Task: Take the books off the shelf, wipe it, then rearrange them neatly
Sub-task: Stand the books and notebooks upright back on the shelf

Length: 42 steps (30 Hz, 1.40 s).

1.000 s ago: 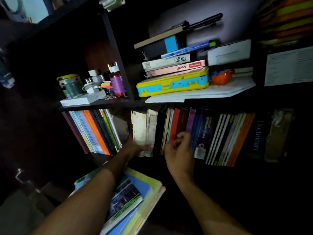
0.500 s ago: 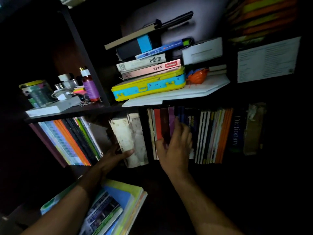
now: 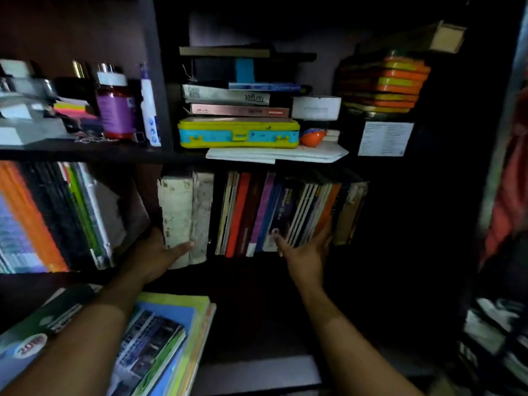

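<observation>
A row of upright books (image 3: pixel 257 212) fills the dim middle shelf (image 3: pixel 257 264). At its left end stand two worn white books (image 3: pixel 183 207). My left hand (image 3: pixel 155 257) grips the bottom of the white books, thumb across their front. My right hand (image 3: pixel 307 254) reaches into the right part of the row, thumb on a dark purple book (image 3: pixel 283 210) and fingers behind the thin white and orange spines (image 3: pixel 314 210). More books (image 3: pixel 51 218) lean in the compartment to the left. A pile of books (image 3: pixel 160 344) lies flat below my left arm.
The upper shelf holds a yellow and blue case (image 3: pixel 238 132) under stacked books, white papers (image 3: pixel 277 154), an orange object (image 3: pixel 313 137), a purple-labelled bottle (image 3: pixel 114 110) and a white box (image 3: pixel 315 107). Orange and yellow items (image 3: pixel 383 84) are stacked at the right.
The view shifted right and closer to the shelf. My right hand moved rightwards along the row to the purple and thin spines. My left hand closed further on the white books.
</observation>
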### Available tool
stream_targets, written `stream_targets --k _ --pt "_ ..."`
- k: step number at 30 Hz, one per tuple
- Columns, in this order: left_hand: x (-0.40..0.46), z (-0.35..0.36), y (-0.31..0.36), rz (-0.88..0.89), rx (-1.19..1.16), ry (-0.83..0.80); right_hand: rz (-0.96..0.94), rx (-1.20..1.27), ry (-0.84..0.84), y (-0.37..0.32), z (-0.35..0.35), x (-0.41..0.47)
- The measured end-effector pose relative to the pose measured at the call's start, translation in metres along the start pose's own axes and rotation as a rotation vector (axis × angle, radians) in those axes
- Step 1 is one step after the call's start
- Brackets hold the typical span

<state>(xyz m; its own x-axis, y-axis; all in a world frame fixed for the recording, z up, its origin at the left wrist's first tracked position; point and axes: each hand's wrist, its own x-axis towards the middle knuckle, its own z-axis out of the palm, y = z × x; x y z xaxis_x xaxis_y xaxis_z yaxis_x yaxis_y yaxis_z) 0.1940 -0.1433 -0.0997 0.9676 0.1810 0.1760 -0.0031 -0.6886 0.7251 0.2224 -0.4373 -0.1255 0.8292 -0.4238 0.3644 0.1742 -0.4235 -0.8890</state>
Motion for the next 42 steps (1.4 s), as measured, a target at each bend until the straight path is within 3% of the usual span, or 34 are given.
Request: stream_targets --k 4,9,17,27,36,42 --pt "0.005 -0.002 -0.014 -0.018 -0.094 -0.046 0.03 0.075 -0.025 0.005 0.007 0.005" --pt "0.011 -0.01 -0.023 0.024 -0.149 -0.1 0.021 -0.039 -0.054 0.003 0.011 0.006" --pt "0.016 -0.006 -0.02 0.005 -0.152 -0.154 -0.056 -0.102 0.042 -0.001 0.004 0.001" --pt "0.02 -0.005 -0.025 0.043 -0.298 -0.325 -0.123 -0.238 0.039 0.006 -0.008 0.016" --pt "0.023 -0.003 -0.024 0.031 -0.232 -0.238 -0.068 -0.488 -0.193 0.006 -0.003 0.016" --pt "0.021 -0.002 -0.018 0.005 -0.344 -0.321 -0.023 -0.479 -0.327 -0.001 -0.019 0.007"
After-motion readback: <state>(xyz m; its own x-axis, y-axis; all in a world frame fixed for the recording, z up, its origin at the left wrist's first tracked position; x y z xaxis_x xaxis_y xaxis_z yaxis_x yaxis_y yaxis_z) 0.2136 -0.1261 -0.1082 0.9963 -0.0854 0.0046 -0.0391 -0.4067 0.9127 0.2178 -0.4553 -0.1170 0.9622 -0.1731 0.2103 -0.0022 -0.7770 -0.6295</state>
